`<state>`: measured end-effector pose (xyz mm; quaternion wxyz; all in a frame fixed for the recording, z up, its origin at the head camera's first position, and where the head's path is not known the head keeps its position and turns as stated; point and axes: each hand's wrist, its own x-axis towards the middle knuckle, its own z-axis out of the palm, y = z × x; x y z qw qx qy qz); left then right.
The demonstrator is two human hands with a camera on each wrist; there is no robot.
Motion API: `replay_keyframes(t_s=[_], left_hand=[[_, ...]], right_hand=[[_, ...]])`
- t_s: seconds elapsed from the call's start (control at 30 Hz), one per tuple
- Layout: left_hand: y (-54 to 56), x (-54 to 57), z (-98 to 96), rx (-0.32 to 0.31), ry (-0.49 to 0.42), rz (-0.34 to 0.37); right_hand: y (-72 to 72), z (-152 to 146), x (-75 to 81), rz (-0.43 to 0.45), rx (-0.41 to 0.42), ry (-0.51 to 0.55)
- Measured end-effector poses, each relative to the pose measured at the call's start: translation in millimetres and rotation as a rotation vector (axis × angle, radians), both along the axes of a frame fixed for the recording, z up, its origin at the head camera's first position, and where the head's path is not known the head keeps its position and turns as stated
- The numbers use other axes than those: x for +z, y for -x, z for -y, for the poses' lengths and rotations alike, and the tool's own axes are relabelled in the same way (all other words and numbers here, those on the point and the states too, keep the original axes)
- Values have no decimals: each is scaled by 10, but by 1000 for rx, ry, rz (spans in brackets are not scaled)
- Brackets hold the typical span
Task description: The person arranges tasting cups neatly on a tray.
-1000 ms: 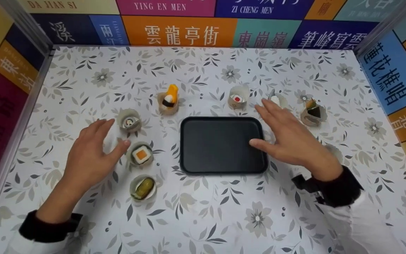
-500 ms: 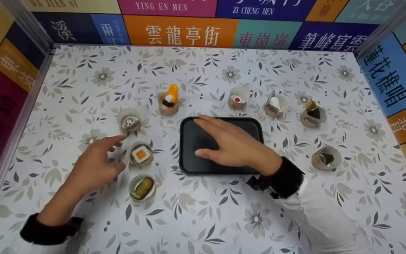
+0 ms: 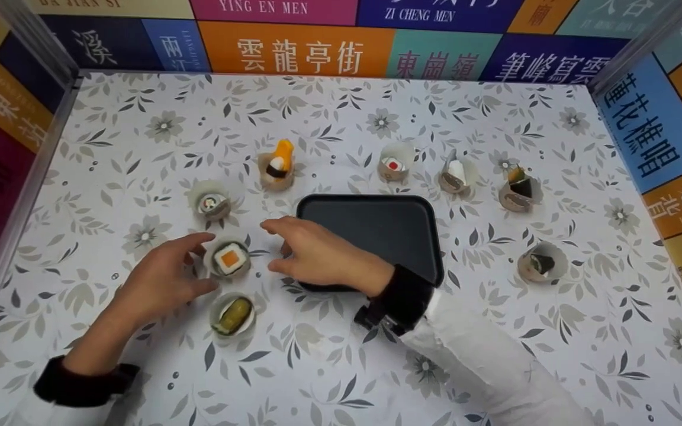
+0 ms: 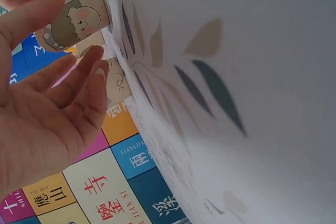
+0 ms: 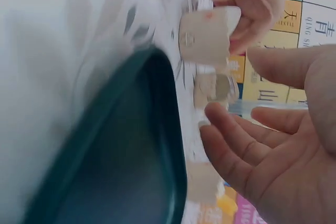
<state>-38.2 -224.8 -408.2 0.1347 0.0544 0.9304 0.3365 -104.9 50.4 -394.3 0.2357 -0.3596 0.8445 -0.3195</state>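
Note:
A paper cup [image 3: 211, 269] holds a square sushi roll [image 3: 230, 259] with an orange centre, left of the black tray [image 3: 394, 228]. My left hand [image 3: 163, 281] is at the cup's left side, thumb and fingers spread on either side of it. In the left wrist view, a cartoon face shows on a cup [image 4: 79, 22] between my left thumb and fingers. My right hand [image 3: 323, 254] hangs over the tray's left edge, fingers pointing at the same cup from the right. Its thumb and fingers are apart with nothing between them; the right wrist view shows a cup [image 5: 205, 35] beyond them.
A cup with a green oblong piece [image 3: 235, 315] stands just in front, and one with a round roll [image 3: 211, 204] just behind. Several more cups, such as one with a yellow-topped piece [image 3: 282, 157], arc behind the tray to the right. Printed panels [image 3: 293, 50] border the table.
My right hand has swept left across the tray to its left edge. My left hand has moved slightly closer to the orange-centred roll's cup.

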Motion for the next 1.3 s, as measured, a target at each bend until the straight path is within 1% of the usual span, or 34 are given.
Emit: replay_keyframes(t_s=[0.1,0.23,0.33,0.53,0.73,0.8,0.87,0.97,1.07,1.2,1.3], left_hand=[[14,-12,-12,3,-6,6],[24,-24,-25,10,-12,10],[25,-29,-30,16,-11,5],[31,-38,-30,12,-25,-2],[32,-48,-45,18,-27,9],[33,-49,-52,19,-21,12],[40,-47,-56,15,-17,11],[53,-31,-63,6,-15,7],[72,-2,-74,0,-10,8],[98,60,-107,-7,0,-4],[116,125,-148,-16,-1,-29]], right_hand=[[3,132,-32,62,-30,31],[9,282,-96,96,-73,42],[8,371,-146,87,-89,30],[-25,486,-204,67,-83,5],[-44,557,-247,104,-111,70],[-43,569,-263,103,-122,89],[-35,572,-279,81,-121,93],[-23,564,-291,58,-122,87],[-9,545,-290,66,-122,98],[11,488,-253,83,-115,151],[32,422,-200,84,-109,194]])
